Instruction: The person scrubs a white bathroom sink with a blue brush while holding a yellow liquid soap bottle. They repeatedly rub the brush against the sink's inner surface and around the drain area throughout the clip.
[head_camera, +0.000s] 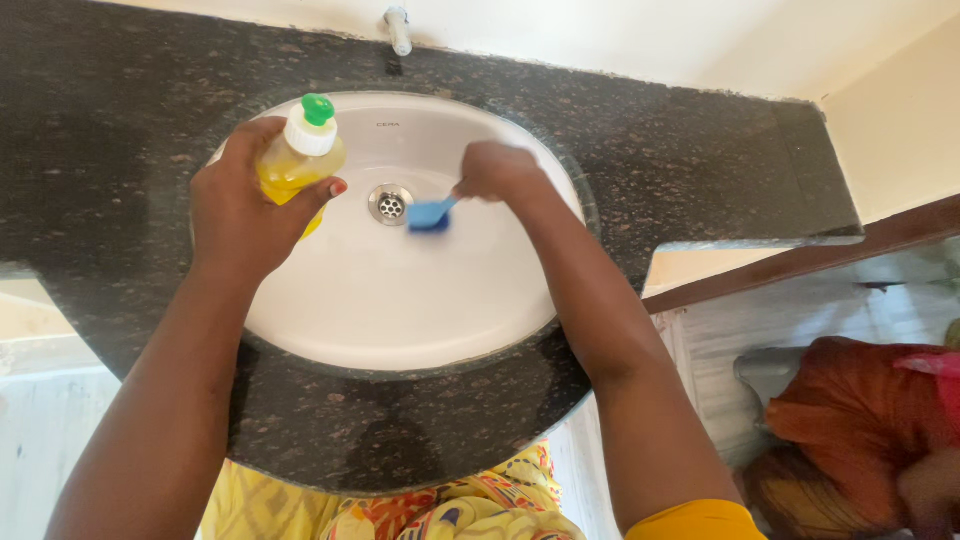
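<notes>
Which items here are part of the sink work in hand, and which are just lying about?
In use:
- left hand holding the yellow liquid bottle
- right hand holding the blue brush
- white basin, with its drain

Lying about:
- tap on the wall
- dark stone counter
- orange cloth bundle, on the floor at the right

Glossy ceramic basin (400, 310), speckled polished stone counter (120, 130), metal drain (390, 204).

The left hand (240, 205) is hiding most of the yellow bottle (297, 160). The blue brush (430, 215) is blurring; the right hand (497, 172) is covering its handle
</notes>
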